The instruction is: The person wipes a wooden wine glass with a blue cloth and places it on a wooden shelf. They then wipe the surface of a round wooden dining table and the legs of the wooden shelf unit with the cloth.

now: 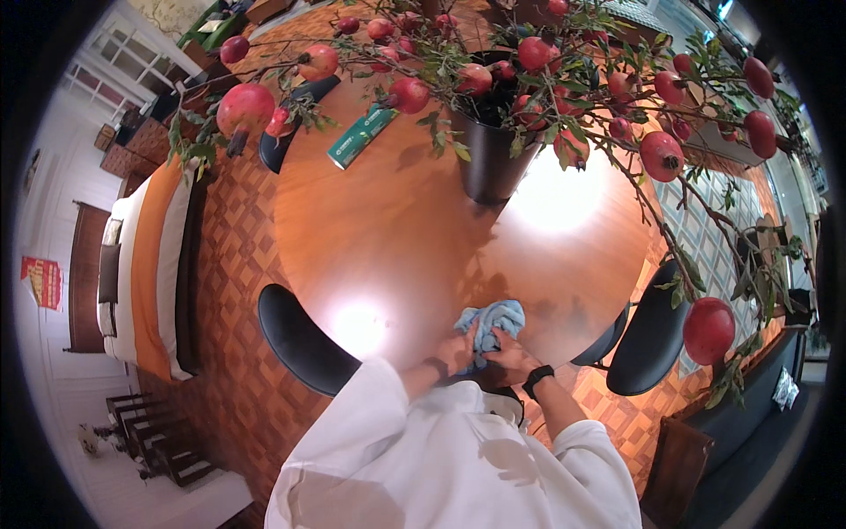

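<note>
A crumpled light blue cloth (494,325) is bunched between both of my hands at the near edge of a round wooden table (390,251). My left hand (457,350) grips its left side, with the fingers pressed into the folds. On the other side, my right hand (510,357) holds the cloth, a dark band around the wrist. Part of the cloth hangs down between the hands. Farther back on the table stands a black vase (492,159) with branches of red pomegranates (408,95). A green box (362,135) bearing writing lies left of the vase.
Branches reach over the right side, one low pomegranate (708,330) hanging near a black chair (651,337). Another black chair (301,340) stands close at the left. A bed (153,264) is farther left, and a dark sofa (747,403) is at the right.
</note>
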`<action>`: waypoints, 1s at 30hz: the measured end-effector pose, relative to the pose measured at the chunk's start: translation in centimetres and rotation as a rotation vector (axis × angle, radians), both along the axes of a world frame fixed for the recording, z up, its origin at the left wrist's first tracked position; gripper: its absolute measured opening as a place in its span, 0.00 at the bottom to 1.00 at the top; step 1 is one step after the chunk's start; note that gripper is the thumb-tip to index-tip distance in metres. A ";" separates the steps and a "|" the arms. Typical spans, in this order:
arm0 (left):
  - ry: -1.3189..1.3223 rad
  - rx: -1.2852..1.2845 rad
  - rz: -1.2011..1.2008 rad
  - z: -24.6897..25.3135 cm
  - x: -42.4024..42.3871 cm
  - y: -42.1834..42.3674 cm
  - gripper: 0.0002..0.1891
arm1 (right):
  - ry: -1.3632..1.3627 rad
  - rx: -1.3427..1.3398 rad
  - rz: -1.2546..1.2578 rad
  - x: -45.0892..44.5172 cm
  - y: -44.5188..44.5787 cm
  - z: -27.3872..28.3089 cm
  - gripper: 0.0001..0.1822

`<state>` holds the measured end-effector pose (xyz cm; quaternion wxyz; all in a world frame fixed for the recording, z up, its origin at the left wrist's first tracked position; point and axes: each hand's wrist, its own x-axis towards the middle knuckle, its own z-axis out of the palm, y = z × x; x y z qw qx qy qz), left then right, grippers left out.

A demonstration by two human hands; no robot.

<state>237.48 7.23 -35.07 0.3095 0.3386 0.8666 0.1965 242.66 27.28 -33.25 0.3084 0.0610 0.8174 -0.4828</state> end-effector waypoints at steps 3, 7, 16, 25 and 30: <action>0.089 -0.187 -0.147 2.8 0.6 1.6 0.44 | -0.150 -0.146 0.077 1.1 2.2 2.1 0.49; 0.262 -0.076 -0.160 1.3 1.9 0.5 0.38 | -0.152 -0.039 0.210 2.1 2.1 -1.5 0.55; -0.072 -0.046 0.434 -0.3 3.9 -5.7 0.31 | 0.044 -0.200 0.411 -4.2 -4.5 1.2 0.47; -0.108 -0.337 0.314 3.4 -2.2 -0.8 0.34 | 0.224 -0.107 0.149 -5.0 -1.4 -1.4 0.40; 0.533 -0.201 -0.055 -4.3 2.6 3.0 0.34 | -0.093 -0.073 -0.014 -0.6 2.5 1.2 0.40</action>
